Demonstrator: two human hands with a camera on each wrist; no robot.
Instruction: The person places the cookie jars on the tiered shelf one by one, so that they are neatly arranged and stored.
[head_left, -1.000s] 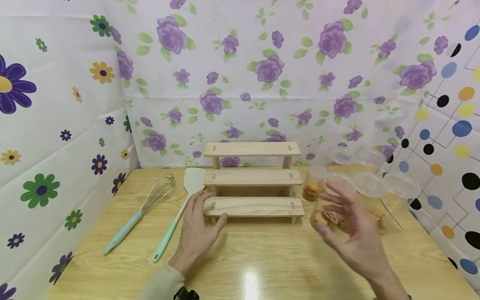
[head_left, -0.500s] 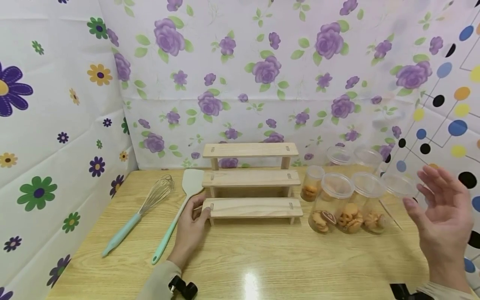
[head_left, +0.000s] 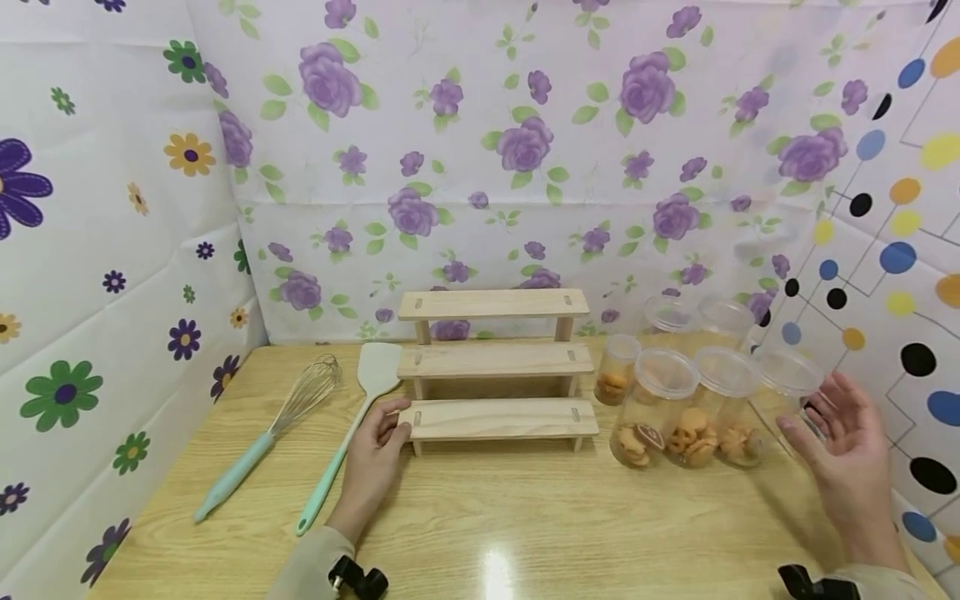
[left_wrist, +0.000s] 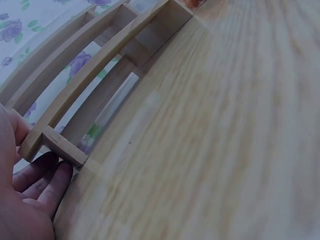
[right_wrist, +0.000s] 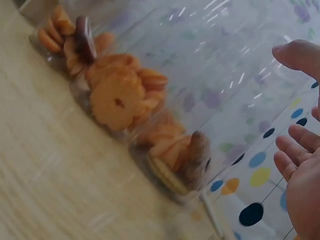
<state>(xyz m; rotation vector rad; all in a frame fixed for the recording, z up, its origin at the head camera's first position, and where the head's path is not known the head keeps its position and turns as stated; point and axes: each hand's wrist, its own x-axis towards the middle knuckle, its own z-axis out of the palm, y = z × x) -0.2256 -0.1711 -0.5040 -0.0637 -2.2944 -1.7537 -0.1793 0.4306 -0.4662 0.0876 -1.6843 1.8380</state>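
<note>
A three-tier wooden display stand (head_left: 502,418) stands mid-table. My left hand (head_left: 375,454) holds the left end of its lowest tier. In the left wrist view, that hand's fingers (left_wrist: 57,185) lie by the stand's leg (left_wrist: 65,145), below the plank. My right hand (head_left: 847,458) is at the right, thumb and fingers spread apart, beside the rightmost clear lidded jar (head_left: 742,442). The right wrist view shows a gap between the hand (right_wrist: 302,170) and the cookies (right_wrist: 172,155) in that jar. Two more cookie jars, a middle one (head_left: 693,437) and a left one (head_left: 637,442), stand alongside.
A smaller jar (head_left: 613,383) and two more clear lidded jars, including one at the back right (head_left: 726,317), stand behind. A thin stick (head_left: 776,429) lies right of the jars. On the left lie a whisk (head_left: 258,454) and a spatula (head_left: 341,454). Patterned cloths (head_left: 517,208) surround the table.
My right hand has moved from in front of the jars out to the right, then back in toward the rightmost jar. My left fingers have closed on the stand's lowest tier.
</note>
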